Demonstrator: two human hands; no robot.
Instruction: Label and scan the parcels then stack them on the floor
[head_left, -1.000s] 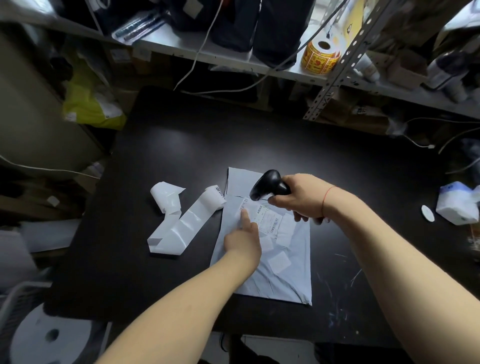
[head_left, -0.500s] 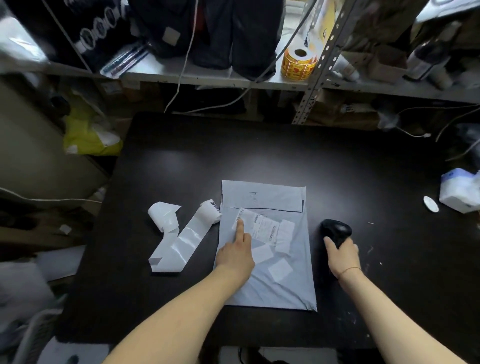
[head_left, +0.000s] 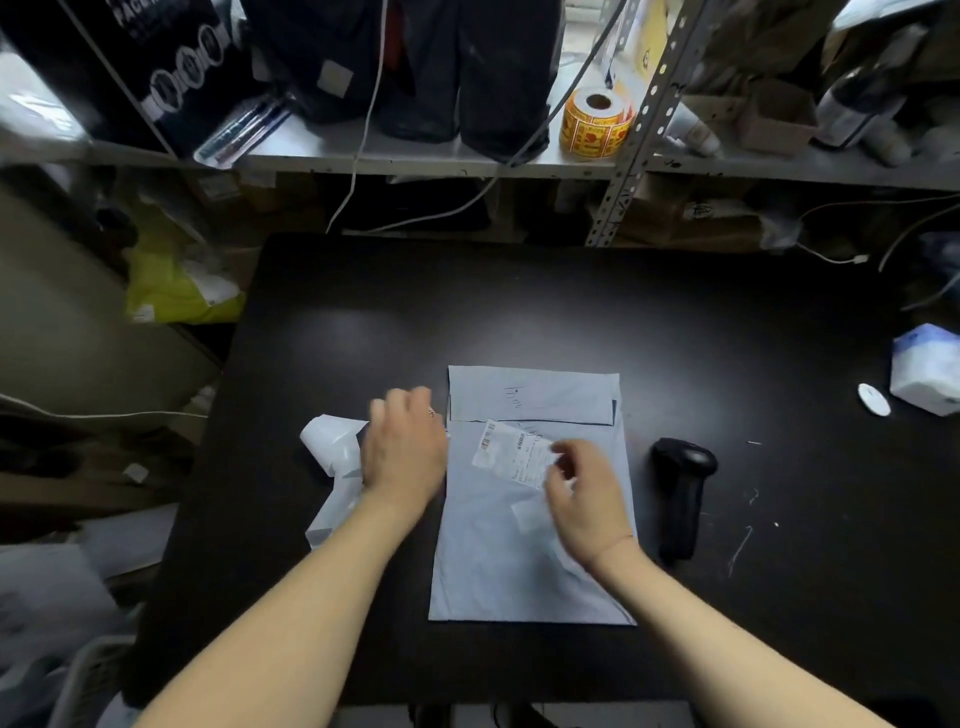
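**Bench stock: one parcel, two hands at work**

Left hand (head_left: 402, 452): seen from the back, fingers bent forward and blurred, lying over the near end of the label strip (head_left: 332, 457). Whether it grips or only touches the strip cannot be told.

Right hand (head_left: 587, 493): over the parcel (head_left: 519, 561), fingers curled at the right edge of the shipping label (head_left: 511, 452). They are too blurred to show whether they pinch it or hold nothing.

Count:
- Parcel, grey mailer: one, flat on the bench (head_left: 519, 322), under the right hand and just right of the left hand, flap end away from the person.
- Shipping label: one, tilted, on the parcel, between the two hands.
- Label strip, white, curled: one, under and left of the left hand.
- Scanner (head_left: 680, 493), black: one, lying on the bench just right of the right hand, not touched.

Surroundings: a tissue pack (head_left: 924, 369) and a white disc (head_left: 874, 399) lie well right of the right hand. A sticker roll (head_left: 597, 122) sits on the shelf (head_left: 415, 156) beyond both hands.
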